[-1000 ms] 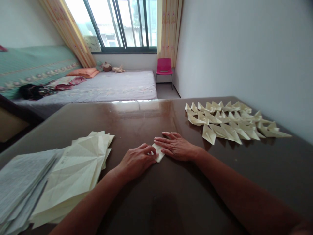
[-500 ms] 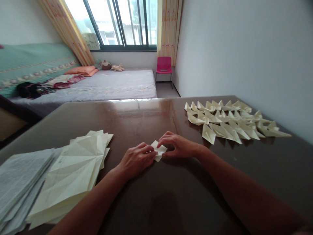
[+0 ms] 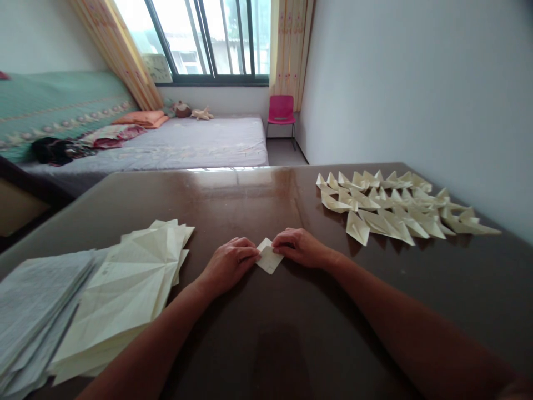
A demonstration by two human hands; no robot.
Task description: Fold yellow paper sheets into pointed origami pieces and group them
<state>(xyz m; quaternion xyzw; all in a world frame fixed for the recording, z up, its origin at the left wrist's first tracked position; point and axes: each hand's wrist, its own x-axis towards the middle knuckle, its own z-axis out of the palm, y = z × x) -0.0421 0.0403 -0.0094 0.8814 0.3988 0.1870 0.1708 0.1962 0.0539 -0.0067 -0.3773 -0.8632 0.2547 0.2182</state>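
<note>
A small square of folded paper (image 3: 270, 260), cream coloured, lies corner-on at the middle of the brown table. My left hand (image 3: 234, 261) pinches its left corner between thumb and fingers. On the opposite side, my right hand (image 3: 300, 248) grips the upper right edge, fingers closed. The paper's lower corner points towards me, and fingertips cover parts of its side corners. Beyond my right hand stand rows of folded paper boats (image 3: 381, 214), pale cream with pointed tips.
Creased cream sheets (image 3: 125, 278) are stacked left of my left arm, beside a pile of printed paper (image 3: 37, 300). The glossy brown table (image 3: 233, 205) reaches towards a bed (image 3: 208, 139). A pink chair (image 3: 281, 110) stands by the wall.
Both hands have shifted to the paper's side corners, baring more of its surface. My right hand's raised fingers have come down and closed on the edge.
</note>
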